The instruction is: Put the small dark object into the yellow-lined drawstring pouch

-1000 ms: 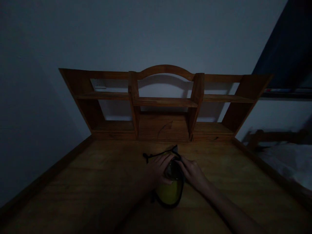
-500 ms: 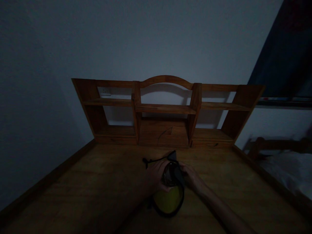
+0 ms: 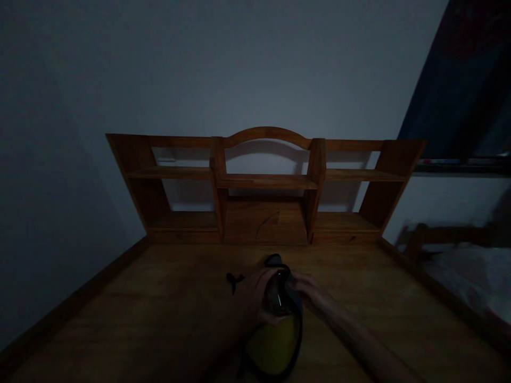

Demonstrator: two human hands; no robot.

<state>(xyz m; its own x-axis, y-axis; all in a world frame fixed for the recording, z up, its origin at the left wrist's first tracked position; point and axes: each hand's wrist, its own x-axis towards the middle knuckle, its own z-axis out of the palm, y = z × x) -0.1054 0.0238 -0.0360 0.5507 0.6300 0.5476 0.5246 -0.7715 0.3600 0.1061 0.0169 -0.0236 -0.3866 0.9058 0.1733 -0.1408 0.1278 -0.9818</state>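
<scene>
left hand [image 3: 255, 293] clamps some glassy thing [image 3: 275, 299]; right hand [image 3: 311, 292] seems pinched on dark trim [image 3: 295, 301]; tugging could jolt the grip loose

Wooden desk [image 3: 359, 287] w/ raised edging [image 3: 83, 295] along L & R; 3-section wooden shelf unit [image 3: 267, 182] stands at back; yellow pouch [image 3: 273, 346] w/ dark trim lies nr. front ctr.; dark strap end [image 3: 232, 281] farther back, to L.
</scene>
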